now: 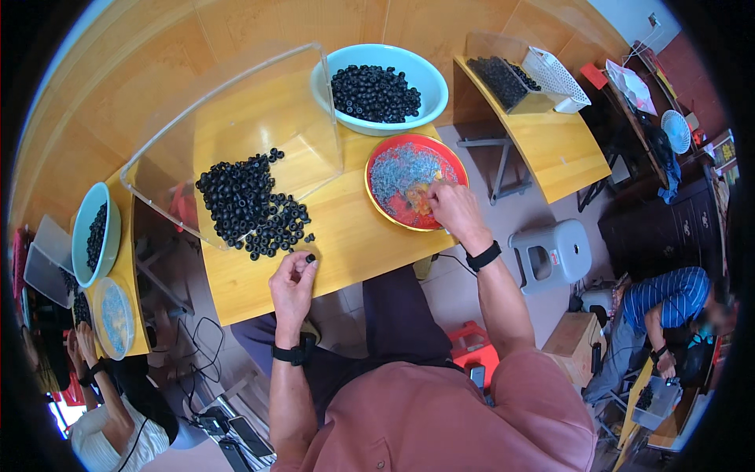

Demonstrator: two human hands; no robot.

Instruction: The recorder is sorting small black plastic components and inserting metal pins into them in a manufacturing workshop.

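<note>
My left hand (289,289) is just off the table's front edge, its thumb and fingers pinching a small black ring-shaped part (311,258). Beyond it a heap of black ring-shaped parts (245,197) spreads over the yellow table (346,252). To the right stands a round red tray (382,206) with a yellow rim, covered in small grey-blue pieces (397,169) and an orange patch (415,198). My right hand (454,208) reaches over the tray's right side, fingertips drawn together at the orange patch; what they hold, if anything, is too small to make out.
A clear plastic bin (228,102) lies tipped behind the heap. At the back, a light-blue basin (432,90) holds more black parts. A grey stool (552,256) stands on the right. Co-workers sit at the far left (118,429) and the far right (668,303).
</note>
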